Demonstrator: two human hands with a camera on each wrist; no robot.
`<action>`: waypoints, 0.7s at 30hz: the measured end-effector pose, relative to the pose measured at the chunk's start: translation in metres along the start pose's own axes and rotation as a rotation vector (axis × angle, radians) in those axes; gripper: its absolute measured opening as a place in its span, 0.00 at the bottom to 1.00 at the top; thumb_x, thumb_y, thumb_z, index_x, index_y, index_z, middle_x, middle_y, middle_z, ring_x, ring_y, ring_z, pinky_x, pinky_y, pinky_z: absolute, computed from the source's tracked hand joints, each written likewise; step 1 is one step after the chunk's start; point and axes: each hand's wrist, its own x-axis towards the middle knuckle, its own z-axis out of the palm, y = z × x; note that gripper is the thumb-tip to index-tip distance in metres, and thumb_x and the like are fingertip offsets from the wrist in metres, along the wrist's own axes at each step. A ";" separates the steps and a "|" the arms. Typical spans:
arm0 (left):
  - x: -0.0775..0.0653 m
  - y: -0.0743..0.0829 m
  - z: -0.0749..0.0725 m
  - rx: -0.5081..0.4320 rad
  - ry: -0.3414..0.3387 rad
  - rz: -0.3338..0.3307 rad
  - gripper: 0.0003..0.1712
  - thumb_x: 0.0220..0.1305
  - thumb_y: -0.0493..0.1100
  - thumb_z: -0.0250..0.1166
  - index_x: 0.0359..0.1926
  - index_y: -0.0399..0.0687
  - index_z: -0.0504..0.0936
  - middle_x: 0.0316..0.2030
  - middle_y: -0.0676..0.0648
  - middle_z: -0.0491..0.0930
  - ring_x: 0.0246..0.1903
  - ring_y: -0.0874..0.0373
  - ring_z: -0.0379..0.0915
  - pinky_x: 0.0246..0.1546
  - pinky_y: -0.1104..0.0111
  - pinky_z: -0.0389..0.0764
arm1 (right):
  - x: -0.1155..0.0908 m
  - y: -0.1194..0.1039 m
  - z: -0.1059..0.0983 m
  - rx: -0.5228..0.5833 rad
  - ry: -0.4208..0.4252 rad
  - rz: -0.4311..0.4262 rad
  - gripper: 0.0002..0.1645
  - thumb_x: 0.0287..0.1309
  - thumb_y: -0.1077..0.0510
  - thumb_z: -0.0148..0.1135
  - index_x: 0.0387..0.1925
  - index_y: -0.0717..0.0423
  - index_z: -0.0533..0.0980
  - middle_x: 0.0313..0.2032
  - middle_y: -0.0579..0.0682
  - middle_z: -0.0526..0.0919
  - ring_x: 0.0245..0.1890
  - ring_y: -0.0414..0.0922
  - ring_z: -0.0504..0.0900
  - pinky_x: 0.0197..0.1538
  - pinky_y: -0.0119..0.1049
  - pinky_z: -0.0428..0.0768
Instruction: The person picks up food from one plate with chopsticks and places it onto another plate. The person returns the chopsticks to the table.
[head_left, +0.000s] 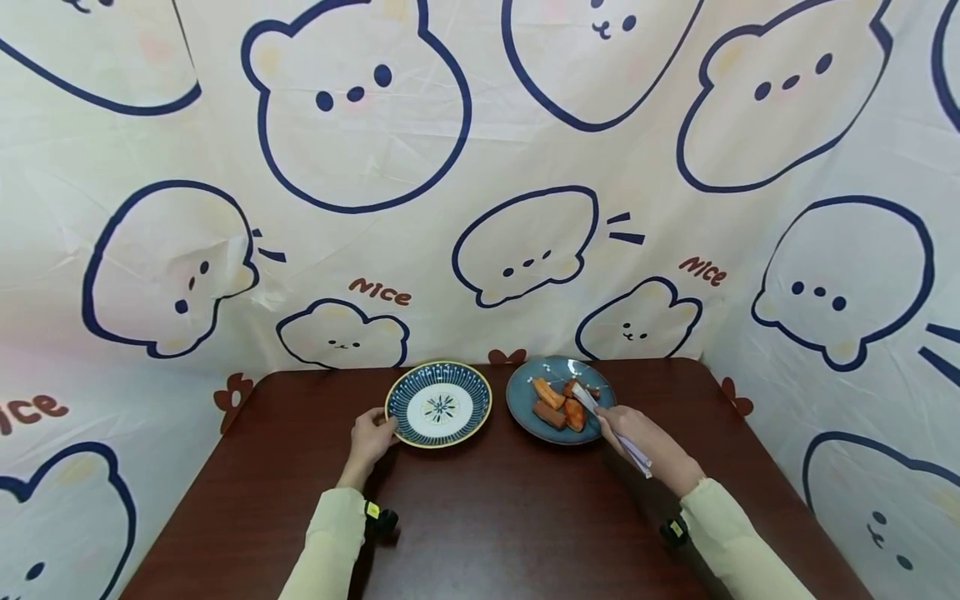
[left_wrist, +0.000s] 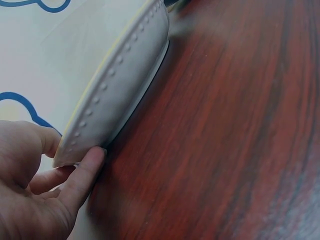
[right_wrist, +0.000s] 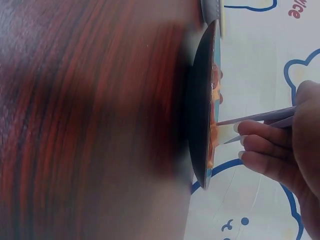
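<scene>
A patterned plate point(head_left: 441, 408), white with a blue border and yellow rim, stands on the table. My left hand point(head_left: 371, 437) grips its left edge. In the left wrist view, one finger point(left_wrist: 90, 162) touches the plate's pale underside point(left_wrist: 117, 85). My right hand point(head_left: 637, 429) holds a pair of pale lavender chopsticks point(head_left: 630, 450) over the blue plate point(head_left: 525, 417). Several brown and orange food pieces point(head_left: 550, 414) lie on that plate. In the right wrist view, the chopstick tips are slightly apart and reach down to the food point(right_wrist: 214, 135); whether they pinch a piece, I cannot tell.
Both plates stand side by side near the back edge of the dark brown table point(head_left: 480, 517). A white cloth wall point(head_left: 420, 250) with bear drawings rises directly behind them and along both sides. A black wrist camera point(head_left: 382, 522) sits on each wrist.
</scene>
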 end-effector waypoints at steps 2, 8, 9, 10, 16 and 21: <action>0.000 -0.001 0.000 0.003 0.002 -0.003 0.26 0.70 0.36 0.56 0.63 0.21 0.71 0.45 0.30 0.78 0.37 0.50 0.85 0.35 0.68 0.88 | -0.001 -0.001 0.000 0.000 0.018 -0.019 0.19 0.71 0.62 0.56 0.58 0.66 0.80 0.39 0.52 0.87 0.31 0.39 0.76 0.38 0.33 0.85; 0.001 -0.002 0.000 0.014 0.004 -0.004 0.25 0.71 0.37 0.56 0.63 0.22 0.71 0.44 0.33 0.78 0.38 0.51 0.85 0.36 0.67 0.88 | -0.001 -0.002 0.002 -0.035 0.061 -0.067 0.17 0.70 0.62 0.56 0.55 0.67 0.81 0.37 0.51 0.86 0.31 0.39 0.76 0.38 0.34 0.85; 0.001 -0.002 0.000 0.015 0.000 -0.003 0.25 0.71 0.36 0.55 0.63 0.22 0.71 0.43 0.33 0.78 0.38 0.51 0.85 0.36 0.66 0.88 | -0.001 -0.002 0.003 -0.044 0.067 -0.076 0.17 0.70 0.62 0.57 0.54 0.66 0.82 0.37 0.51 0.86 0.31 0.39 0.76 0.38 0.34 0.85; 0.000 -0.002 -0.001 0.015 -0.002 -0.004 0.25 0.72 0.36 0.55 0.63 0.22 0.71 0.43 0.33 0.77 0.38 0.51 0.85 0.36 0.66 0.88 | -0.001 -0.002 0.003 -0.049 0.073 -0.084 0.16 0.70 0.63 0.57 0.54 0.66 0.82 0.36 0.50 0.86 0.31 0.39 0.76 0.39 0.34 0.85; -0.001 -0.001 -0.001 0.013 -0.008 -0.013 0.26 0.72 0.36 0.55 0.64 0.21 0.69 0.42 0.33 0.77 0.37 0.52 0.85 0.36 0.65 0.88 | 0.002 -0.005 0.001 -0.023 0.088 -0.093 0.13 0.72 0.62 0.56 0.47 0.64 0.84 0.32 0.45 0.84 0.31 0.37 0.75 0.39 0.33 0.84; 0.000 -0.002 0.000 0.013 -0.008 -0.021 0.26 0.72 0.37 0.55 0.65 0.22 0.69 0.43 0.33 0.77 0.38 0.53 0.84 0.37 0.66 0.88 | 0.004 -0.011 -0.002 0.016 0.078 -0.096 0.15 0.75 0.59 0.52 0.45 0.62 0.84 0.24 0.36 0.75 0.28 0.35 0.72 0.39 0.33 0.80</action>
